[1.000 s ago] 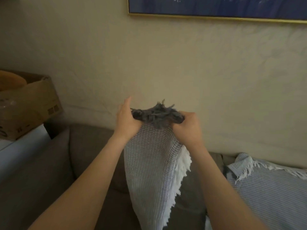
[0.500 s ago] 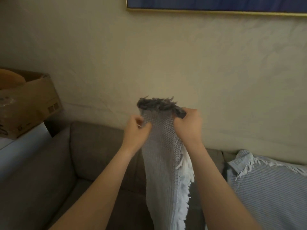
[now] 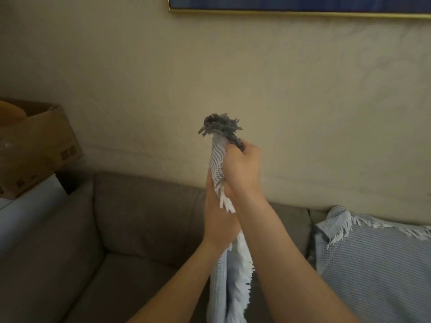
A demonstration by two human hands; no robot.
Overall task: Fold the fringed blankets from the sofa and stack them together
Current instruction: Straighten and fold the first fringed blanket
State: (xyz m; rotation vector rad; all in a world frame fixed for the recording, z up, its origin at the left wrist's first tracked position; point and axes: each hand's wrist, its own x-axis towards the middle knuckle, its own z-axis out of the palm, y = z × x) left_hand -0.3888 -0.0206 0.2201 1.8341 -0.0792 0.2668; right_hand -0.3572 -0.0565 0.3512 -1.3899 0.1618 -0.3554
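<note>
I hold a grey-and-white woven blanket [image 3: 229, 276] up in front of the wall, bunched into a narrow hanging strip. Its dark grey fringe sticks out at the top and white fringe runs down its right edge. My right hand [image 3: 242, 166] grips the bunched top just under the dark fringe. My left hand [image 3: 218, 220] is lower and lies along the strip's left side, fingers pointing up against the cloth; whether it grips is unclear. A second light blue fringed blanket [image 3: 373, 259] lies spread on the sofa's right side.
The brown sofa [image 3: 130, 217] runs across below, with its left arm [image 3: 35, 241] and bare seat at lower left. A cardboard box [image 3: 39, 145] sits on a white surface beyond the arm. A gold-framed picture [image 3: 298, 10] hangs on the wall above.
My hands have come together, gathering the blanket's top from a spread width into a tight bunch. My left hand slid down below my right, and the strip shifted right.
</note>
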